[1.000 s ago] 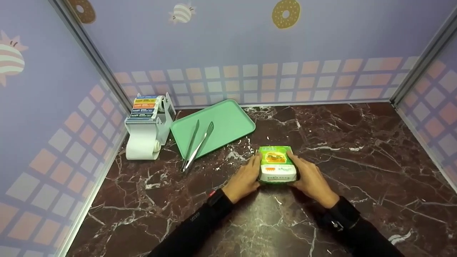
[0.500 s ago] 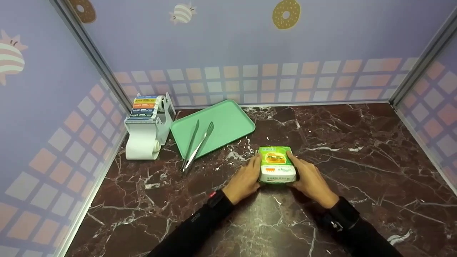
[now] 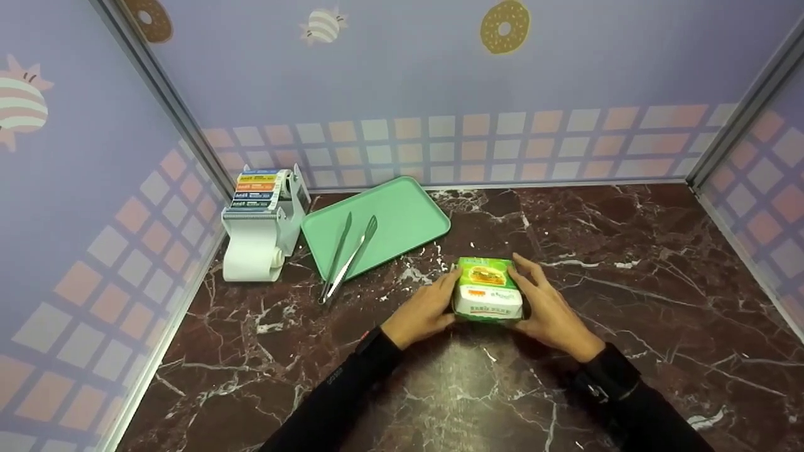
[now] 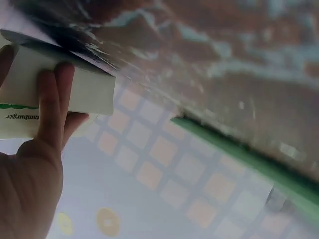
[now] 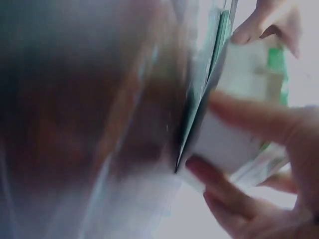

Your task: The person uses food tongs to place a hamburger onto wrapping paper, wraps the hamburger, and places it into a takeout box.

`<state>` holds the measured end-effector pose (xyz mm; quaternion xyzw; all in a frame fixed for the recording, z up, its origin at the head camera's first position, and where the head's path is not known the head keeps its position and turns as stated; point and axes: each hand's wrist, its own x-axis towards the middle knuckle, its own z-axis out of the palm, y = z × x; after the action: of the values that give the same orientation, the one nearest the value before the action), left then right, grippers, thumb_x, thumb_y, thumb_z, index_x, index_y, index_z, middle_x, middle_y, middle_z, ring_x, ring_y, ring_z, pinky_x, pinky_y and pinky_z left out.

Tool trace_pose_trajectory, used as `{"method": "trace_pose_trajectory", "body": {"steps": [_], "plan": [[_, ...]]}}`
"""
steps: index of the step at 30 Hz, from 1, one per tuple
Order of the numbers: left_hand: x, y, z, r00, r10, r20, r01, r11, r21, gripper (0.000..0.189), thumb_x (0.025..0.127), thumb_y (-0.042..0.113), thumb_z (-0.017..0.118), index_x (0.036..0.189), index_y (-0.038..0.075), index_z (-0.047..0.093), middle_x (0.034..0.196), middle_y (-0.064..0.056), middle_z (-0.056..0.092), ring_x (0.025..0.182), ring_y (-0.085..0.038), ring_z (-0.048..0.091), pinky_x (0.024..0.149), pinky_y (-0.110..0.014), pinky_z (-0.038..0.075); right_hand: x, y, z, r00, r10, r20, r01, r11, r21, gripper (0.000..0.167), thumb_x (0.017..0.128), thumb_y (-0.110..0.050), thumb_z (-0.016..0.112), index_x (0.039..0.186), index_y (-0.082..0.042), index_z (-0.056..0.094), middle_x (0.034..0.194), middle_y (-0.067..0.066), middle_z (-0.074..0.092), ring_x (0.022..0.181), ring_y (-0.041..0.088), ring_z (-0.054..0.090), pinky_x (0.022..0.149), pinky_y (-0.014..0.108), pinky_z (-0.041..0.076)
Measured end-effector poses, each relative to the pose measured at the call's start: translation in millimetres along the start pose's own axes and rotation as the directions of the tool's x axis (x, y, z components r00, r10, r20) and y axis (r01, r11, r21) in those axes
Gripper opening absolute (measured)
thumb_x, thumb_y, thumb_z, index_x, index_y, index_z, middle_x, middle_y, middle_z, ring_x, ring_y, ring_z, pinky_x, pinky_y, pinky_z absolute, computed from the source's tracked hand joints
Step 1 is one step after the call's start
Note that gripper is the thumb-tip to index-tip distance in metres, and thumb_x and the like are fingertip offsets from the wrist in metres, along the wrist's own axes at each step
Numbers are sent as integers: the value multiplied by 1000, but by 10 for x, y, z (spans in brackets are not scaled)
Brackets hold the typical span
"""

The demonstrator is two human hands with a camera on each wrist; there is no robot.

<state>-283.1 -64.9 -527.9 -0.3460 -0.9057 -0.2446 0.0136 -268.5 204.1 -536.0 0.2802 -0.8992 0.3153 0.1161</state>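
A green and white hamburger box point(image 3: 488, 290) with a burger picture on its lid sits in front of me, held from both sides. On its left, my left hand point(image 3: 419, 312) grips the edge. My right hand point(image 3: 556, 319) grips the right side, with one finger raised off the far corner. Close up in the left wrist view, fingers lie along the white wall of the box point(image 4: 92, 92). The right wrist view is blurred; there the right hand's fingers and thumb spread over the box's side point(image 5: 232, 139), whose base is close to the tabletop.
Behind and to the left lies a mint-green tray point(image 3: 411, 213). Metal tongs point(image 3: 355, 254) rest on it, their joined end past its front edge. A label dispenser point(image 3: 289, 216) with a white paper roll stands by the left wall. Dark marble tabletop point(image 3: 628, 263) surrounds the box.
The box has tipped slightly, showing more of its near side. My left wrist has shifted a little left, my right wrist a little right, and a right finger has lifted from the lid's edge.
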Motion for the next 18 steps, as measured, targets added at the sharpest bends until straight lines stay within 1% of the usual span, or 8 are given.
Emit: {"method": "trace_pose_trajectory", "body": {"steps": [3, 5, 7, 10, 11, 13, 16, 18], "plan": [[3, -64, -70, 1000, -4, 30, 6, 998, -58, 92, 85, 6, 79, 158, -4, 24, 155, -22, 44, 133, -33, 55, 117, -37, 41, 9, 31, -35, 997, -69, 39, 68, 997, 24, 100, 67, -3, 94, 152, 3, 42, 155, 21, 41, 131, 42, 54, 102, 54, 52], [1, -101, -106, 999, -4, 33, 7, 995, -101, 90, 88, 11, 79, 159, -2, 25, 155, -22, 44, 136, -33, 52, 118, -39, 39, 14, 47, -55, 993, -100, 60, 98, 995, 28, 101, 68, -5, 94, 154, -4, 42, 153, 17, 44, 130, 40, 55, 102, 54, 53], [1, -130, -121, 999, 6, 37, -1, 991, -136, 88, 91, 19, 77, 159, 0, 25, 153, -21, 47, 136, -31, 51, 118, -40, 40, 19, 62, -71, 991, -119, 65, 117, 993, 33, 101, 68, -6, 95, 154, -9, 43, 153, 16, 44, 128, 38, 57, 101, 54, 53], [2, -141, -108, 999, 14, 32, -9, 985, -170, 89, 92, 30, 74, 160, 3, 23, 148, -17, 48, 132, -29, 54, 114, -38, 45, 24, 82, -76, 989, -132, 65, 130, 991, 39, 100, 67, -5, 95, 153, -14, 45, 152, 16, 45, 126, 37, 58, 99, 52, 55], [3, -138, -94, 999, 15, 31, -10, 984, -177, 91, 91, 34, 74, 160, 4, 23, 149, -15, 45, 131, -28, 54, 113, -37, 45, 25, 87, -76, 989, -134, 63, 132, 990, 40, 100, 66, -4, 94, 153, -15, 45, 151, 15, 45, 124, 36, 59, 98, 51, 56], [4, -119, -61, 1000, 9, 25, -4, 982, -191, 100, 86, 40, 78, 161, 4, 21, 156, -15, 35, 135, -28, 51, 115, -37, 43, 24, 92, -74, 988, -144, 62, 141, 989, 45, 100, 67, -3, 93, 153, -14, 44, 151, 14, 46, 123, 34, 60, 97, 49, 56], [13, -80, -13, 1000, 9, 9, -7, 981, -196, 113, 79, 43, 84, 160, 2, 18, 166, -19, 18, 144, -34, 41, 119, -40, 37, 19, 94, -77, 984, -168, 56, 165, 985, 57, 102, 68, 0, 91, 155, -11, 41, 149, 12, 48, 121, 32, 62, 98, 47, 56], [18, -57, 3, 1000, 13, 3, -12, 983, -183, 117, 77, 42, 86, 161, 1, 15, 168, -21, 13, 148, -36, 34, 121, -42, 31, 15, 97, -76, 981, -186, 53, 183, 981, 63, 102, 68, 2, 90, 156, -8, 38, 149, 11, 48, 122, 32, 61, 100, 47, 55]]}}
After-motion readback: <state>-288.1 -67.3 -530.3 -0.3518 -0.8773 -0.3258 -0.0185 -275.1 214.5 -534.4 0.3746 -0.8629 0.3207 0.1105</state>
